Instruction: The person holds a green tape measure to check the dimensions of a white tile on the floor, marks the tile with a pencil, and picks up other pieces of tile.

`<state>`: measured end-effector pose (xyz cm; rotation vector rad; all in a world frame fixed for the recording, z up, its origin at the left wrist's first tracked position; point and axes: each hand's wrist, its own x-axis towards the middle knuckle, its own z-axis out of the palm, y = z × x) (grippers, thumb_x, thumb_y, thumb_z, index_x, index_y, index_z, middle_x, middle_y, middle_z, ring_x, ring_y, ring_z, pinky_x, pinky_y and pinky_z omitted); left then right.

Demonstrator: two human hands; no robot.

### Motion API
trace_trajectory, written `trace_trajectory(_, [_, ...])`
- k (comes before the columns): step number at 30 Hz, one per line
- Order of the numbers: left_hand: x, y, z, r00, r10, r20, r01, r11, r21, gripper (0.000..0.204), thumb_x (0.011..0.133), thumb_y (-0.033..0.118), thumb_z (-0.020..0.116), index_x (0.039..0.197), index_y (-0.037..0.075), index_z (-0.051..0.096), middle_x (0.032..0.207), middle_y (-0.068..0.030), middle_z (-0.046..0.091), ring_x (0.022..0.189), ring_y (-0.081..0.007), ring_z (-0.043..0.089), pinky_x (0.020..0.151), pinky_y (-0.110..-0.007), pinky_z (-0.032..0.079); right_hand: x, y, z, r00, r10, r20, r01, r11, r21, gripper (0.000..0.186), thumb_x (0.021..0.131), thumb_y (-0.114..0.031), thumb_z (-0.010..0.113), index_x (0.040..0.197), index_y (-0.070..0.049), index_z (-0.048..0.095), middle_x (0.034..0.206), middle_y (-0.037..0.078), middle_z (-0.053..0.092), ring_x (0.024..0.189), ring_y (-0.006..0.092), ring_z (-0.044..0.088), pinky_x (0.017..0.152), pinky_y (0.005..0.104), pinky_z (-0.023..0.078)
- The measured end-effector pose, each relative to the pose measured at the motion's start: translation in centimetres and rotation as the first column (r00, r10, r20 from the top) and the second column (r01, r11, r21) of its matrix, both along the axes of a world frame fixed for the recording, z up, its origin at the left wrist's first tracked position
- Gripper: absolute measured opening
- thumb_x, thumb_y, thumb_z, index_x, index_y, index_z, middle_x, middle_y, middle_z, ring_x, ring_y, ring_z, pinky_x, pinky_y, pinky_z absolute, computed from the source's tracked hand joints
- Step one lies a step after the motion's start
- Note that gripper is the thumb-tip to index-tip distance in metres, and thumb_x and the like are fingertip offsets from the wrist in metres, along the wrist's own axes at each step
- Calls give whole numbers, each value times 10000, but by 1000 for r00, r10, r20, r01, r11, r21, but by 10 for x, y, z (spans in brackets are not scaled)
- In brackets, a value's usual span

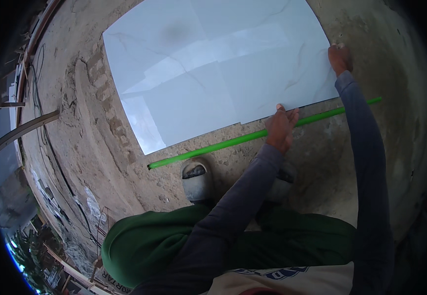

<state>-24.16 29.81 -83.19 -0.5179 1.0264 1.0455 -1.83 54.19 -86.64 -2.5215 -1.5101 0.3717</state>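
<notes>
Glossy white tiles with faint grey-brown veins lie edge to edge on rough ground, with thin seams between them. At the near right is the white tile (267,86) that both my hands hold. My left hand (280,129) grips its near edge, a fingertip resting on the top face and the other fingers partly hidden. My right hand (340,59) is closed around its right edge, with the fingertips out of sight. A small step shows in the near edge where this tile meets its left neighbour (179,113). Below my left hand runs a long bright green pole (223,144).
The green pole crosses the ground between the tiles and my sandalled feet (197,179), passing under my right forearm. Rough, broken concrete (88,128) lies to the left. Farther left are a dark cable (58,164) and a curved bar (24,130).
</notes>
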Motion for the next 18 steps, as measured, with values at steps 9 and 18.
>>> trace_trajectory(9, [5,1,0,983,177,57,-171,981,-94,405,1160,234,427,1442,-55,397,1344,-264,594,1195,-364,665,1037,-431,582,9,7,-18,985,95,-145,-90,995,44,529,948,-433,565,1208,0,723,1255,279,717,1191,480,669,990,530,534])
trace_trajectory(18, [-52,12,48,712,-312,-630,394,919,-9,428,1054,222,618,1344,-91,588,1353,-270,619,1133,-305,679,928,-389,574,17,5,-11,997,4,-71,-3,1000,15,476,937,-394,600,1185,-7,727,1156,246,756,1124,448,706,966,488,542])
